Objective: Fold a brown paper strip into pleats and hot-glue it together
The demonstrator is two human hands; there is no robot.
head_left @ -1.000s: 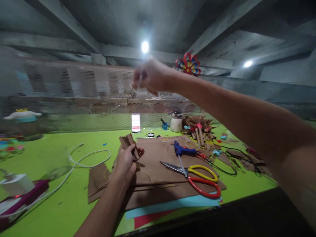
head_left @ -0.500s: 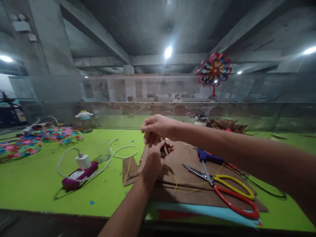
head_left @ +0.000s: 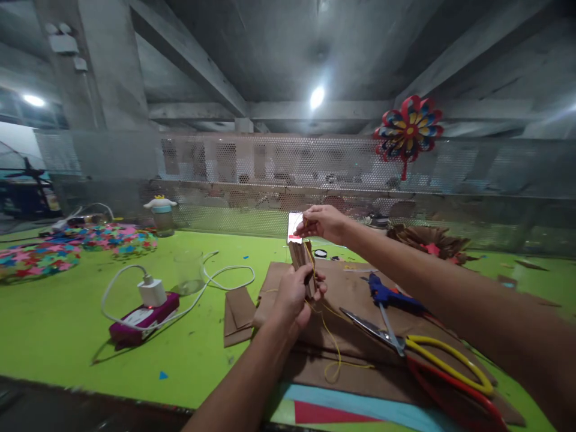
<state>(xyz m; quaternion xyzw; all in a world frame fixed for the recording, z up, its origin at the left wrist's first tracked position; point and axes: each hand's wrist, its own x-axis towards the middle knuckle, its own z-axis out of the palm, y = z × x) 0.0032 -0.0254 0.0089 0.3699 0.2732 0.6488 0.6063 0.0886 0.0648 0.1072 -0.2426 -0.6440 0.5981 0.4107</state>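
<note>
My left hand (head_left: 292, 297) is wrapped round a narrow bundle of folded brown paper (head_left: 299, 257), held upright above the table. Just above it my right hand (head_left: 327, 222) pinches a thin yellow string (head_left: 312, 257), which runs down along the bundle. The string's loose tail curls over flat brown paper sheets (head_left: 315, 378) below. A smaller folded brown piece (head_left: 240, 312) lies left of these sheets. Large scissors with yellow and red handles (head_left: 400, 345) rest on the sheets to the right, beside a blue glue gun (head_left: 389, 295).
On the left stand a purple power strip (head_left: 121, 336) with a white charger (head_left: 152, 293), a clear cup (head_left: 189, 276) and colourful star garlands (head_left: 121, 240). A lit phone (head_left: 294, 223) is behind the bundle. Pleated brown paper (head_left: 432, 240) lies back right; a perforated screen (head_left: 270, 162) closes the far side.
My right hand has moved up and right, away from my left, drawing the yellow string with it. The brown bundle now shows clearly between the hands. The view has shifted slightly.
</note>
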